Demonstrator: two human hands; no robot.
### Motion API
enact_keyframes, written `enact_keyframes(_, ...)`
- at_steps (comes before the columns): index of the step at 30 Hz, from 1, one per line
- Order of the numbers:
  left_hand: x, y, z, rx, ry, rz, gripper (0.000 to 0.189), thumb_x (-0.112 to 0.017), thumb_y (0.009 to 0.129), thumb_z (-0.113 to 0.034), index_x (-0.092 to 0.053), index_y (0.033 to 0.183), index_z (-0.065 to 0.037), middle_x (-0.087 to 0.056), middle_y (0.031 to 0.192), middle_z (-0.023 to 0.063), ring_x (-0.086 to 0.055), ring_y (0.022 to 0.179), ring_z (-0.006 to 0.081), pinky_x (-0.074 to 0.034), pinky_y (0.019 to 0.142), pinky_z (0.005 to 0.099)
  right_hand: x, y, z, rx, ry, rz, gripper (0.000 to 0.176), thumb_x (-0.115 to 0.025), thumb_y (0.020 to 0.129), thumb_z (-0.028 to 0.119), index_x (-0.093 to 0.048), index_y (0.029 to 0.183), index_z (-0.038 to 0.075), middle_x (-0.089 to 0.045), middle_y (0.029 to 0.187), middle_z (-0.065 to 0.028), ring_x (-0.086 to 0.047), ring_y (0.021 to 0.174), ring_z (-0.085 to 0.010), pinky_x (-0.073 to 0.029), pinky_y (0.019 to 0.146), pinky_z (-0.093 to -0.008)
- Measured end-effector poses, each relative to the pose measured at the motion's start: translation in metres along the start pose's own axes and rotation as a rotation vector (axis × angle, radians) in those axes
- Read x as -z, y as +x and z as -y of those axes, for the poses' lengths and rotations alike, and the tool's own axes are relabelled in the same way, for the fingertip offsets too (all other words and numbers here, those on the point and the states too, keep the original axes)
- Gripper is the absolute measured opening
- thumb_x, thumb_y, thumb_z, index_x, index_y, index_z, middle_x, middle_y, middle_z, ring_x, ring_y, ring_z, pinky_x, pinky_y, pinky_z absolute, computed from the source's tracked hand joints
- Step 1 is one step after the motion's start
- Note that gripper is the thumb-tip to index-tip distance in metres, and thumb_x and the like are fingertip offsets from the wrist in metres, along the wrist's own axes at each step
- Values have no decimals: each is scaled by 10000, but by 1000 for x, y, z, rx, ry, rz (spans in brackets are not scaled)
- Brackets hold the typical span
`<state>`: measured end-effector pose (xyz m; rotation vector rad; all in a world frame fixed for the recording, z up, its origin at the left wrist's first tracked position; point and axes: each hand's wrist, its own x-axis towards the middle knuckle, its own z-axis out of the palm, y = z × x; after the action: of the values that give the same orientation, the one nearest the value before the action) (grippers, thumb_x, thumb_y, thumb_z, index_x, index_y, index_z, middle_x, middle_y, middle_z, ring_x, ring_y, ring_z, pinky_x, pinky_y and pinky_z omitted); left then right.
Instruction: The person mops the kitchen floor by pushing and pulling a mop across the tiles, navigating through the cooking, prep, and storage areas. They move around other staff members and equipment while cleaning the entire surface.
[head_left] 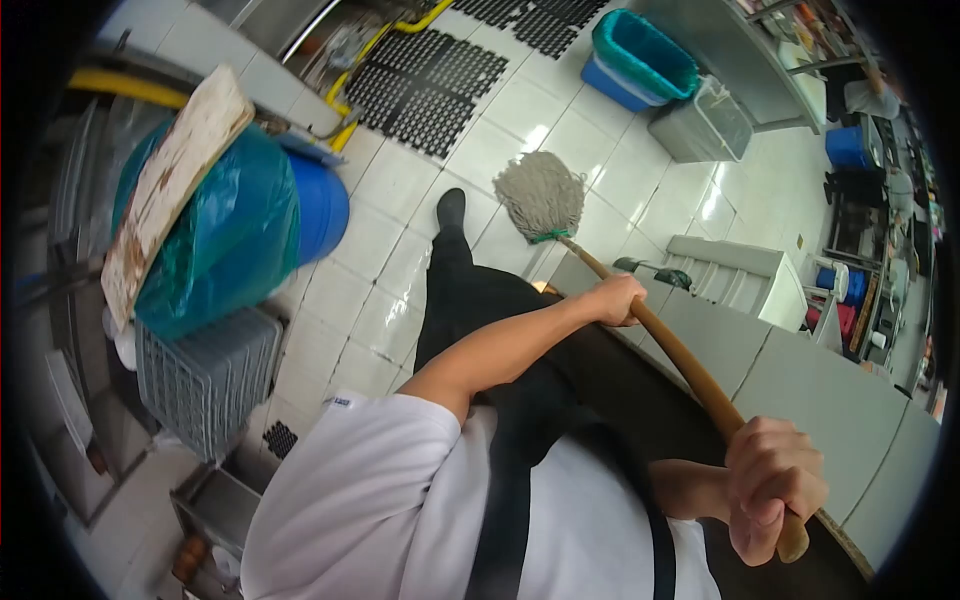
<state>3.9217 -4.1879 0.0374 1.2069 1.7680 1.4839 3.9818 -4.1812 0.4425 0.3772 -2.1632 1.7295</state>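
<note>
A mop with a grey string head (540,193) rests on the wet-looking white tile floor, a green band joining the strings to its wooden handle (690,365). My left hand (613,300) is closed around the lower part of the handle. Near the handle's rounded top end, my right hand (775,480) wraps it in a fist, thumb showing. The handle slants from the mop head down to the lower right of the view, beside a low grey-panelled wall.
A blue bin with a teal bag (225,230) and a worn board on it stands left, above a grey crate (210,380). Black rubber mats (430,85), another bagged blue bin (640,60) and a grey bin (702,125) are farther off. My shoe (451,212) is near the mop.
</note>
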Motion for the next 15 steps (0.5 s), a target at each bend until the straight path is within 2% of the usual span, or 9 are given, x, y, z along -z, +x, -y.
enact_keyframes(5, -15, -48, -40, 189, 1, 154, 235, -817, 717, -249, -702, 823, -74, -709, 866, 190, -690, 903, 393, -551, 761, 483, 4, -50, 20, 69, 55, -74, 353, -549, 950, 146, -387, 636, 142, -413, 484, 56, -351, 362, -70, -340, 426, -246)
enact_keyframes(7, -7, -65, -53, 261, 45, 153, 224, -807, 723, -243, -709, 839, -78, -712, 873, 183, -692, 917, 387, -558, 767, 477, 0, -62, 24, 118, 110, -103, 346, -572, 924, 130, -389, 632, 104, -412, 474, 22, -356, 349, -112, -350, 410, -271)
enact_keyframes(8, -3, -73, -60, 278, 77, 130, 214, -802, 719, -242, -713, 834, -86, -715, 866, 177, -695, 907, 388, -560, 762, 479, -4, -67, 25, 141, 139, -114, 343, -583, 912, 122, -390, 630, 85, -412, 468, 5, -358, 342, -133, -355, 401, -284)
enact_keyframes(15, 43, -136, -84, 424, 147, -95, 132, -732, 691, -218, -731, 748, -99, -723, 812, 168, -710, 826, 402, -565, 709, 503, -53, -76, 36, 180, 167, -6, 342, -547, 926, 123, -370, 635, 105, -415, 479, 12, -373, 366, -117, -345, 426, -278)
